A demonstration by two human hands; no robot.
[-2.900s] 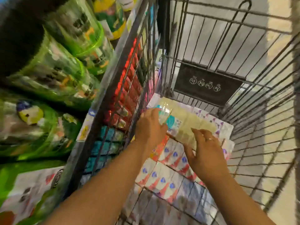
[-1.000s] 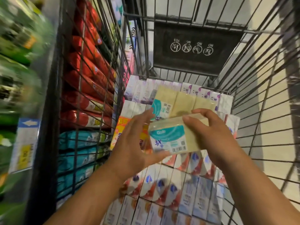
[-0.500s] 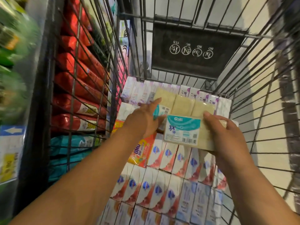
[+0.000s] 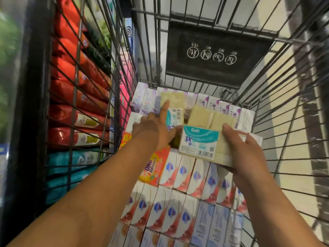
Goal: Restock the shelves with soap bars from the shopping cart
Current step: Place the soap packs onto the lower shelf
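**One soap pack up in your right hand, your left on the next**

Your right hand (image 4: 249, 152) grips a clear-wrapped pack of pale soap bars (image 4: 199, 141) with a teal label. Your thumb lies pressed across its top and your fingers are curled underneath. You hold the pack level above the boxes in the shopping cart (image 4: 76, 86).

Your left hand (image 4: 153, 131) rests on a second soap pack (image 4: 201, 115) of the same kind, which lies flat on the boxed goods at the far end of the cart. The forefinger lies straight along that pack and the thumb is spread toward its near, labelled end, close to the left edge of the pack you are holding. The other fingers are bent at its left side. I cannot tell whether that hand has a real hold on it.

White boxes with a blue shield (image 4: 170, 211) fill the cart floor in tight rows, with purple-printed boxes (image 4: 142, 100) along the far end and an orange pack (image 4: 154, 168) beneath your left wrist. A black flap with round pictograms (image 4: 213, 54) hangs on the cart's end wall. Through the left wire wall you can see store shelves with red pouches (image 4: 71, 72) above teal pouches (image 4: 58, 166).
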